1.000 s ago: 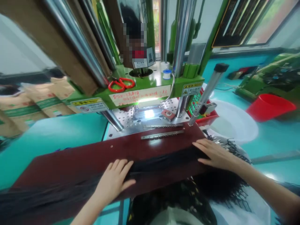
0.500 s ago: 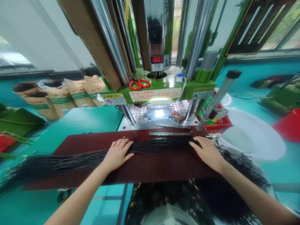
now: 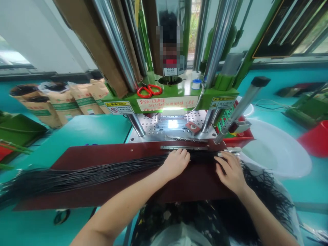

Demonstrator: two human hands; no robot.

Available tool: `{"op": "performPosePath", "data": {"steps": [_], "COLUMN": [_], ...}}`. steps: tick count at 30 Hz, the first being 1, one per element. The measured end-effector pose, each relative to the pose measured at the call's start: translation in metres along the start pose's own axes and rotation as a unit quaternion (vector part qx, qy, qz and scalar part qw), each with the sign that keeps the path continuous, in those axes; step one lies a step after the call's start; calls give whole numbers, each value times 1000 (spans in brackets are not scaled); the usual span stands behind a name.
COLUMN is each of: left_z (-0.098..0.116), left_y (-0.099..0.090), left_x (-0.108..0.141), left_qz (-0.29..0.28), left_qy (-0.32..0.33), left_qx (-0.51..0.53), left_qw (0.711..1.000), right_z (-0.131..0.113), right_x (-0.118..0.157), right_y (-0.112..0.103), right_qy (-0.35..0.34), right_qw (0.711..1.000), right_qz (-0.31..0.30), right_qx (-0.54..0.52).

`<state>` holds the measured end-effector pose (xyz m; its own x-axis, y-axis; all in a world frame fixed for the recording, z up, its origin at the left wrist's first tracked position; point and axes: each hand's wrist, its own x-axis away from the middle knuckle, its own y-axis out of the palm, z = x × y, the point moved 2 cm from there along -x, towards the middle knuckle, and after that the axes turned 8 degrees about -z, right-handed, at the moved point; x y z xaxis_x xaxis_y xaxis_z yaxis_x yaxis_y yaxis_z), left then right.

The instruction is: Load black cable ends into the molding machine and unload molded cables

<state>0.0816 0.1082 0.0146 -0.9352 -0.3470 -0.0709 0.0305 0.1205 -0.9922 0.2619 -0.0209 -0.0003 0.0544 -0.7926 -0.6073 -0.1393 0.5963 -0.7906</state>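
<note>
A long bundle of thin black cables point(image 3: 84, 176) runs across a dark red board point(image 3: 143, 191), its left end fanned out past the board's edge. My left hand point(image 3: 176, 162) is closed over the bundle near the middle of the board. At the bundle's right end, my right hand point(image 3: 230, 169) has its fingers bent and apart, beside small metal ends; whether it touches them is unclear. Just behind the cables lies a narrow metal bar point(image 3: 183, 148) with a row of holes, and a second strip point(image 3: 186, 139) sits behind it.
A green press point(image 3: 153, 102) with steel columns stands behind the board, red scissors point(image 3: 149, 91) and a solder spool point(image 3: 196, 84) on it. At right are a white basin point(image 3: 279, 147) and more black cables point(image 3: 269, 191). Paper sacks point(image 3: 64, 102) stand at left.
My left hand has slid right along the bundle and its fingers have closed. My right hand has shifted slightly right, its fingers more bent.
</note>
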Motion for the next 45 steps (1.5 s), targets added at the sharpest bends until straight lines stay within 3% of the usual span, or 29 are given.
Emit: {"op": "performPosePath", "data": {"steps": [5,9,13,15,18,21,23,25,26,28,30,31,33,35,36,37,39,41,43,45], "left_z": [-14,-20,-22,-23,-20,-7,7,23,30,43,57,65,80,91,95,98,99,95,90,87], "left_y": [-33,-57,-70,-73,-76,-74,-67,-54,-47,-32,-20,-16,-13,-13,-13,-13,-14,-14,-14,-14], "left_x": [0,2,9,12,15,24,35,50,59,73,83,85,81,67,60,52,39,30,24,20], "left_qz": [29,62,96,97,40,-37,-84,-133,-159,-212,-263,-284,-278,-184,-120,-63,15,55,75,73], "left_qy": [-29,-23,-9,-14,-15,-19,-21,-17,-10,20,63,76,57,-26,-72,-109,-150,-157,-161,-160], "left_qx": [74,47,-23,34,178,292,364,429,456,503,561,610,743,868,903,920,926,920,911,909], "left_qw": [996,997,995,995,983,955,927,893,876,838,782,736,606,460,406,371,346,356,372,379], "right_z": [-40,-80,-99,-102,-101,-86,-68,-53,-49,-51,-65,-73,-87,-95,-96,-95,-89,-81,-76,-74], "right_x": [2,2,-2,-8,-22,-37,-43,-44,-43,-40,-37,-34,-31,-28,-27,-27,-29,-31,-34,-36], "right_y": [-17,-13,-8,-7,-7,-15,-23,-32,-35,-39,-37,-35,-30,-22,-18,-14,-10,-10,-12,-14], "right_qy": [16,34,70,114,203,247,266,285,285,262,219,197,167,178,199,225,287,338,367,376], "right_qw": [992,970,936,886,740,583,542,555,569,589,587,578,564,564,570,577,601,638,660,657], "right_qz": [75,19,-40,-72,-85,11,96,147,142,53,-84,-146,-224,-267,-272,-264,-210,-152,-151,-175], "right_qx": [-101,-242,-343,-443,-636,-774,-791,-768,-758,-762,-775,-778,-777,-761,-750,-740,-716,-675,-638,-630]}}
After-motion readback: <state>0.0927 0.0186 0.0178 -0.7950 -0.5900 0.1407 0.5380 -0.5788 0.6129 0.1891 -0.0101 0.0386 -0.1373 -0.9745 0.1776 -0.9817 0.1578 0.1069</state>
